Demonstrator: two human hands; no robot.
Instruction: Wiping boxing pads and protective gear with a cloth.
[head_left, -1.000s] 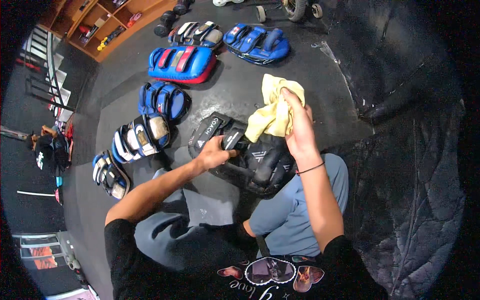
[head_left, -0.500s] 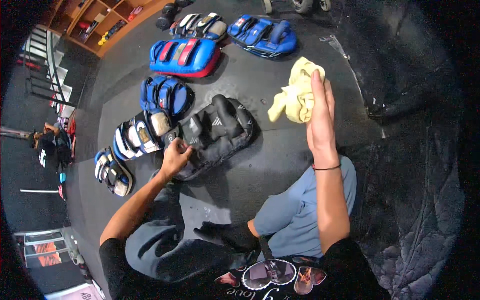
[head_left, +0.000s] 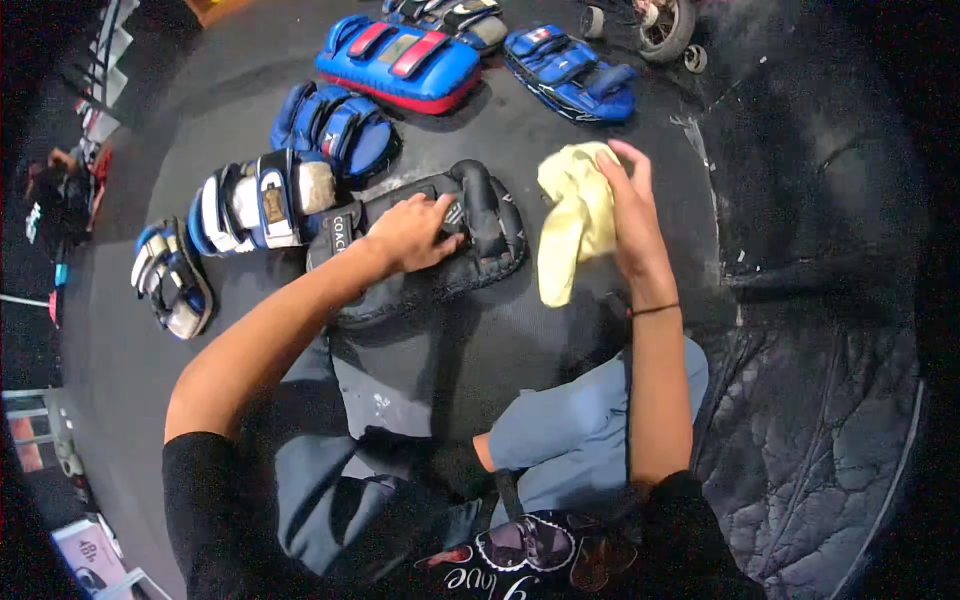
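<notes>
A black kick pad (head_left: 400, 297) with straps and a padded handle lies on the floor in front of my crossed legs. My left hand (head_left: 410, 237) is over its middle, fingers spread toward the handle; the palm side is hidden. To the right of the pad, my right hand (head_left: 637, 215) grips a crumpled pale yellow cloth (head_left: 580, 215), raised off the floor with one end hanging down. The thumb lies along the cloth's edge. A dark band circles the right wrist.
Left of the black pad lie a white-and-blue pad (head_left: 240, 207) and a smaller one (head_left: 175, 280). Beyond are a blue pad (head_left: 335, 130), a blue-and-red pad (head_left: 400, 65) and another blue pad (head_left: 570, 75). Small wheels (head_left: 665, 30) stand at the far right. Quilted black matting (head_left: 810, 450) covers the right side.
My left hand has moved right and farther across the black pad, its fingers spreading. My right hand has turned, and the cloth hangs lower. The whole view has shifted.
</notes>
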